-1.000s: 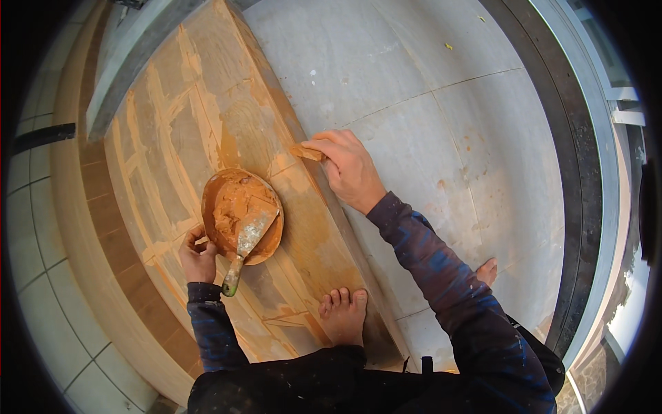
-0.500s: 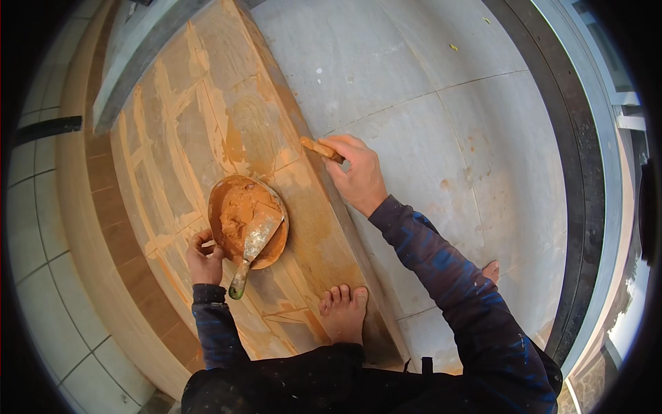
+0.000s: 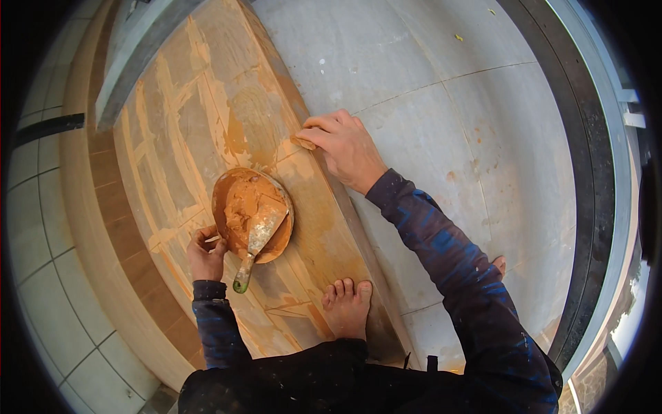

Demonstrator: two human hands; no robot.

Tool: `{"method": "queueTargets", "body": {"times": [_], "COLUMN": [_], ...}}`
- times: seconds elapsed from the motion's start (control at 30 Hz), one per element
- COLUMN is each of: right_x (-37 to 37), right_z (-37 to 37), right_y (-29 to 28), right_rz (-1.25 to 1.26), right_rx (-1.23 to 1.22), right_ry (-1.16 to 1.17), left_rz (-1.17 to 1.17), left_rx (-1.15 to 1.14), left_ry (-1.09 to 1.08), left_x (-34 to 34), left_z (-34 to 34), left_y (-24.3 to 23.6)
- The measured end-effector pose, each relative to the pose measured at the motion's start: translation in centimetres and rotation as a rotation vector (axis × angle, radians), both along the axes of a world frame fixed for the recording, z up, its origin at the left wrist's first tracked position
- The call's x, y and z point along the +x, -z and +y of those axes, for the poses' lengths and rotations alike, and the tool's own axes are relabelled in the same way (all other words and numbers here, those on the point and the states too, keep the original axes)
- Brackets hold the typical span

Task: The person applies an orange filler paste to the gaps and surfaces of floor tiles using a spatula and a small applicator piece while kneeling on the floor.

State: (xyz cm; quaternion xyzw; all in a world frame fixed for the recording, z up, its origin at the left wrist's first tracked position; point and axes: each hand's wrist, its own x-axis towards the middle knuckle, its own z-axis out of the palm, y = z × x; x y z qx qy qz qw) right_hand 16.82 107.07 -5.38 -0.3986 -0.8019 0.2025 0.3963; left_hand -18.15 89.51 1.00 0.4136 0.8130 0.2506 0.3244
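My left hand [image 3: 206, 254] is curled at the lower left rim of a round bowl [image 3: 288, 238], gripping its edge with thumb and fingers. Thick orange paste [image 3: 243, 200] fills much of the bowl. A putty knife [image 3: 262, 231] lies across the paste, its broad blade smeared and its green-tipped handle jutting over the near rim. In my right hand [image 3: 350, 150] is a small, flat, orange-stained sponge [image 3: 303, 143], pinched under the fingers and partly hidden. It rests against the top edge of the tiled step.
The raised step [image 3: 172, 148] carries orange streaks along its tile joints. My bare foot [image 3: 347, 307] stands on it near its right edge; another foot shows on the lower grey tiled floor [image 3: 414, 152]. A dark threshold strip [image 3: 579, 172] curves along the right, and pale floor tiles lie at far left.
My right hand has moved slightly left and up, bringing the sponge down onto the step's edge, with the fingers now over it. My left hand stays at the bowl.
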Motion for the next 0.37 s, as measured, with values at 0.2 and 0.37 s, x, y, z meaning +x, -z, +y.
{"method": "queueTargets", "body": {"times": [0.2,0.37], "right_x": [2.5,6.5], "right_z": [-7.9,-14.9], "right_y": [-1.6,-1.0], "right_rz": [-0.343,-0.028], "right_rx": [0.006,-0.669], "right_ry": [-0.303,-0.232], "left_rz": [0.076,0.115], "left_rx": [-0.073,-0.078], "left_ry": [-0.079,-0.013], "left_x": [0.5,0.4], "left_z": [-0.7,-0.3], "left_y": [-1.5,-1.1]}}
